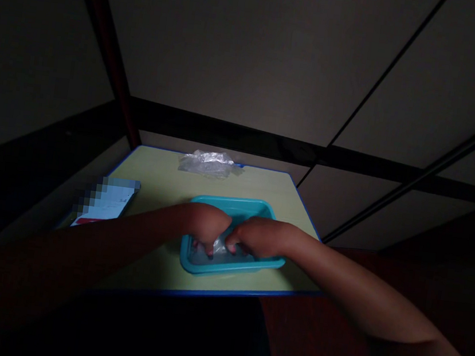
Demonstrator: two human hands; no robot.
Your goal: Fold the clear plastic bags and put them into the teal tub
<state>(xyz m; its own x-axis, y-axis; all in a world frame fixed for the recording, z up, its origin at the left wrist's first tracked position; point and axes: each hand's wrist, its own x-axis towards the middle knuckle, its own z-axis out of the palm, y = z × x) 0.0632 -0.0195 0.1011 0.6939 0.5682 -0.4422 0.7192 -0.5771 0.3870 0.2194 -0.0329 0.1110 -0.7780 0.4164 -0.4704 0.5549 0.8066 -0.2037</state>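
Down inside a turquoise, rectangular plastic tub with rounded corners (226,268), both bare hands point their fingers toward the bottom. The left hand (211,224) reaches over the left part of the tub, its fingertips lowered beside a shiny, translucent, whitish material (221,245) lying in the tub between the two hands. The right hand (260,236) comes in over the right end, fingers bent downward, thumb side facing the left hand, close to it yet apart. Whether either hand grips that material or merely touches it, I cannot tell; dimness and the bent fingers hide it. The tub rests on a pale yellow tabletop with blue edging (158,171), nearer its front edge. Behind it, near the back edge, lies a crumpled sheet of clear plastic (210,166). At the table's left side, a flat, light-blue rectangular object (113,200), partly pixelated, lies just beyond the left forearm
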